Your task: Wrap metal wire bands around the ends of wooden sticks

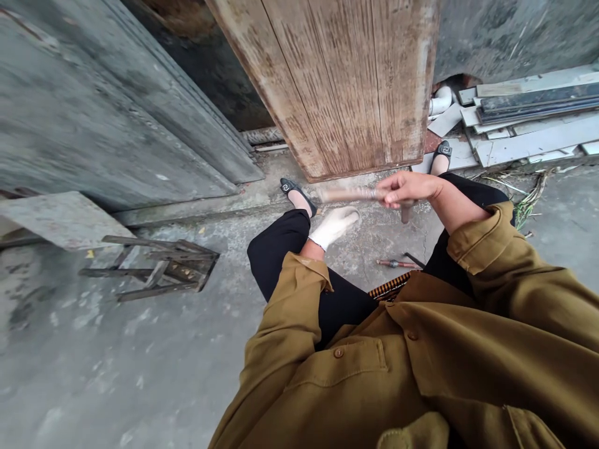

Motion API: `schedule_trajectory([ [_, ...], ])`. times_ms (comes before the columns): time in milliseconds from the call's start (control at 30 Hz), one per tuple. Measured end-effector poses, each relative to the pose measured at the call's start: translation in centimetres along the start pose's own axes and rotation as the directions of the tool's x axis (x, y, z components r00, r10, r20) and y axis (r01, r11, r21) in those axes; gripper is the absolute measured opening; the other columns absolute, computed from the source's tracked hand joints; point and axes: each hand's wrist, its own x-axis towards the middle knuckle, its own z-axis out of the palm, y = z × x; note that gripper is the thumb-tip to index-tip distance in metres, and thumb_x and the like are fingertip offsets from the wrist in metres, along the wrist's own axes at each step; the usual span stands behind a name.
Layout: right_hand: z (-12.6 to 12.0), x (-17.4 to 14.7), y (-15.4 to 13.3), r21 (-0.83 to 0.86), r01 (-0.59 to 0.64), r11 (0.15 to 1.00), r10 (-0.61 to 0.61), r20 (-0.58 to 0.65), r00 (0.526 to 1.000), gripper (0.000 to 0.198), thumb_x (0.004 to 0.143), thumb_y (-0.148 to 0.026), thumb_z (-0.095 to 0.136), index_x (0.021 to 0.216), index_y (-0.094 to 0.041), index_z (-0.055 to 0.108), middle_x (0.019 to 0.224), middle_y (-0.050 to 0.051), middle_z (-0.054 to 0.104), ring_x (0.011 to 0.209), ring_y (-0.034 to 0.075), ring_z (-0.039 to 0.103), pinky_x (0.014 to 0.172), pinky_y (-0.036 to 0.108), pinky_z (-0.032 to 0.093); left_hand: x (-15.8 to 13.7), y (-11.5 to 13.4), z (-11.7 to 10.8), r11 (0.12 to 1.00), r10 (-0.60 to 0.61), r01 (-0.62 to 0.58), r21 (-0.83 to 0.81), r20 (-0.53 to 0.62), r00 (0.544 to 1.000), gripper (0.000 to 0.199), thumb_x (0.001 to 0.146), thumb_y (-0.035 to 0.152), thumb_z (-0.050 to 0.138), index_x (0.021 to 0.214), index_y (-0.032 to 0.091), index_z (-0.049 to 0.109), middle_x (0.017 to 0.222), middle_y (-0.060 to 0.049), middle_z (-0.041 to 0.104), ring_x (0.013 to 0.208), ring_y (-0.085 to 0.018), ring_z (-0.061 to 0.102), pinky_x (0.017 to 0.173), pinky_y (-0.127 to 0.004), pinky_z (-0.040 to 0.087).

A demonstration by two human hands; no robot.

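Note:
My right hand (406, 189) is closed round a stick-like wooden tool (349, 194), blurred by motion, with wire wound round it close to my fingers. A short brownish piece (405, 212) shows below that hand; whether it belongs to the tool I cannot tell. My left hand (333, 229), in a white glove, is held between my knees, below the tool's far end and apart from it. Its fingers are pressed together and curled at the tips; anything inside them is hidden. On the ground beneath lies a red-handled tool (397, 264) with a dark bar beside it.
A worn wooden plank panel (355, 87) stands just ahead, between my shoes. Stacked boards (538, 118) and a white pipe bend (440, 100) are at the right. At the left are a wooden stool (156, 268) on its side, a flat board (65, 218) and a grey panel (107, 125).

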Motion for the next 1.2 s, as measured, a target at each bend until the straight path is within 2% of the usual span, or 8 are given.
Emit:
schedule_trajectory([
  [233,-0.8,2.0,2.3,-0.493,-0.553,0.671,0.224,-0.576,0.786,0.018,0.086,-0.028,0.061,0.095,-0.013,0.066,0.087,0.009,0.065,0.080,0.019,0.059,0.072,0.029,0.043,-0.4,-0.1,0.5,0.999,0.000,0.010,-0.049,0.210,0.978,0.036,0.083,0.048,0.061,0.084,0.012,0.063,0.070,-0.002,0.058,0.049,-0.006,0.039,0.046,-0.020,0.032],
  [333,-0.1,1.9,2.4,-0.682,-0.513,0.521,0.521,-0.223,0.824,0.018,0.081,-0.026,0.068,0.092,-0.013,0.069,0.083,0.008,0.066,0.079,0.019,0.061,0.071,0.028,0.043,-0.4,-0.2,-0.2,0.998,0.022,-0.029,0.052,0.117,0.993,0.033,0.083,0.045,0.060,0.083,0.012,0.063,0.074,-0.003,0.062,0.056,-0.008,0.045,0.053,-0.021,0.037],
  [500,0.8,0.4,0.6,-0.208,-0.217,0.954,0.287,0.408,0.867,0.042,0.076,-0.049,0.075,0.093,-0.012,0.066,0.075,0.000,0.062,0.066,0.010,0.057,0.063,0.021,0.045,-0.3,-0.3,-0.2,0.993,0.076,-0.085,0.084,0.106,0.991,0.032,0.082,0.044,0.062,0.085,0.012,0.065,0.077,-0.004,0.063,0.067,-0.012,0.054,0.063,-0.024,0.044],
  [600,-0.1,0.1,0.1,0.079,0.056,0.995,-0.050,-0.074,0.996,0.045,0.076,-0.054,0.074,0.090,-0.013,0.061,0.077,0.000,0.061,0.063,0.008,0.053,0.059,0.020,0.045,-0.2,-0.2,0.3,0.993,0.098,-0.092,-0.069,0.091,0.991,0.035,0.088,0.046,0.056,0.089,0.013,0.065,0.065,-0.001,0.055,0.057,-0.011,0.049,0.056,-0.023,0.042],
  [733,-1.9,0.7,1.5,0.109,0.194,0.975,-0.063,-0.701,0.710,0.037,0.082,-0.051,0.068,0.085,-0.016,0.056,0.072,0.000,0.058,0.059,0.008,0.049,0.053,0.020,0.043,-0.3,-0.1,0.6,0.981,0.091,-0.057,-0.183,0.184,0.979,0.037,0.086,0.048,0.061,0.087,0.011,0.064,0.064,0.000,0.052,0.050,-0.007,0.040,0.048,-0.021,0.036],
  [900,-2.6,1.6,3.5,-0.169,-0.385,0.907,0.087,-0.820,0.566,0.017,0.087,-0.032,0.063,0.091,-0.015,0.063,0.077,0.006,0.062,0.073,0.017,0.059,0.067,0.029,0.048,-1.3,1.0,0.0,0.984,0.061,-0.016,-0.175,0.257,0.965,0.035,0.084,0.045,0.065,0.086,0.010,0.066,0.064,-0.001,0.054,0.048,-0.005,0.036,0.046,-0.021,0.032],
  [1033,-1.3,2.0,3.6,-0.590,-0.627,0.509,0.342,-0.530,0.776,0.012,0.080,-0.021,0.067,0.089,-0.013,0.070,0.085,0.010,0.067,0.086,0.023,0.063,0.079,0.034,0.046,-1.8,1.5,-1.4,0.972,0.121,-0.110,-0.209,0.039,0.992,0.030,0.084,0.041,0.064,0.081,0.011,0.065,0.062,0.000,0.054,0.046,-0.005,0.035,0.045,-0.021,0.029],
  [1200,1.0,1.4,1.8,-0.411,-0.391,0.823,0.540,0.353,0.765,0.029,0.074,-0.034,0.077,0.092,-0.014,0.071,0.069,-0.001,0.062,0.062,0.011,0.057,0.064,0.023,0.045,-1.2,0.8,-2.0,0.980,0.127,-0.148,-0.134,-0.154,0.980,0.026,0.084,0.038,0.060,0.079,0.013,0.063,0.065,0.000,0.055,0.048,-0.006,0.038,0.045,-0.020,0.031],
])
